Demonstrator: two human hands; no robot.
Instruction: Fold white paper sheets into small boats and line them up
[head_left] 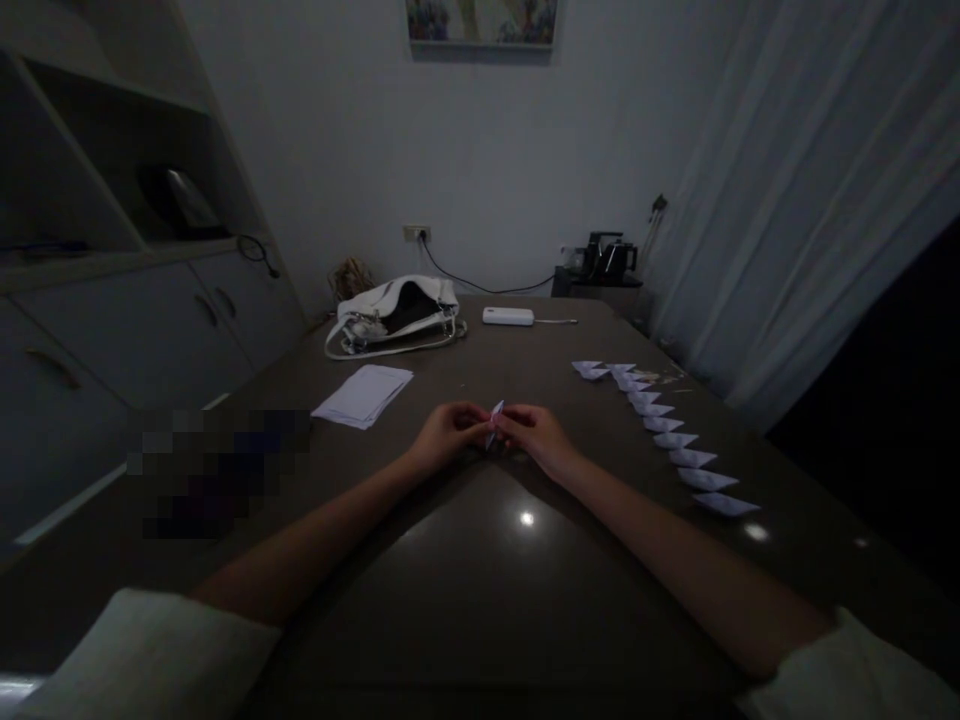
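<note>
Between my two hands, over the middle of the table, is a small piece of folded white paper [496,412], seen nearly edge-on. My left hand [450,434] pinches it from the left. From the other side, my right hand [537,434] grips it with closed fingers. The fingers cover much of the paper, so its exact shape cannot be made out. To the right runs a row of several folded paper boats [676,440]. A stack of white paper sheets [364,396] lies to the left of my hands.
A white handbag [397,312] sits at the table's far left, and a white power bank [508,316] with a short cable lies at the back. Beyond the far right edge stands a dark kettle [618,258]. A blurred patch covers part of the left side.
</note>
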